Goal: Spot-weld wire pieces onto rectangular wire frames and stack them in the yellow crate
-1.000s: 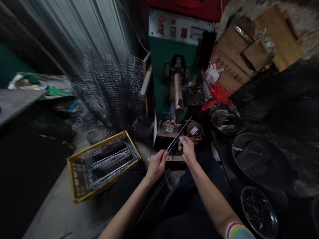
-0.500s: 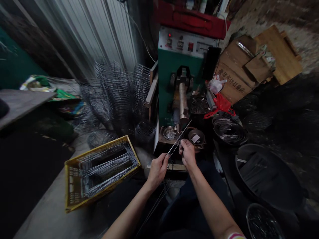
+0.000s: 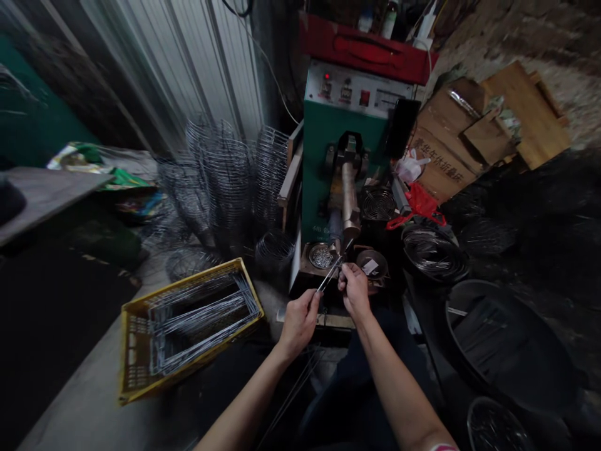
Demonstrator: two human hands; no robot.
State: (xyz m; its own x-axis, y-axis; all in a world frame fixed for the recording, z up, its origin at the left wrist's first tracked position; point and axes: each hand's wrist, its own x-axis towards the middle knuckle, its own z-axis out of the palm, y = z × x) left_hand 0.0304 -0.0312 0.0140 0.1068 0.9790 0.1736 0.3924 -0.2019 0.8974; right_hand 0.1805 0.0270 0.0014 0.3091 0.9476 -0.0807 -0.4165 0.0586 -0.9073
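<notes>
Simply thin, straight, shiny wire rods (image 3: 330, 277)

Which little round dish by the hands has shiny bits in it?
The silvery dish beyond the left hand, full of shiny bits. The dark dish by the right hand holds only a pale scrap. Both hands grip thin wires.

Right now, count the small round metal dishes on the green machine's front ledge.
2. The left dish, full of shiny bits, lies beyond the left hand; the right dish, holding a pale scrap, beyond the right hand. None looks hidden.
</notes>
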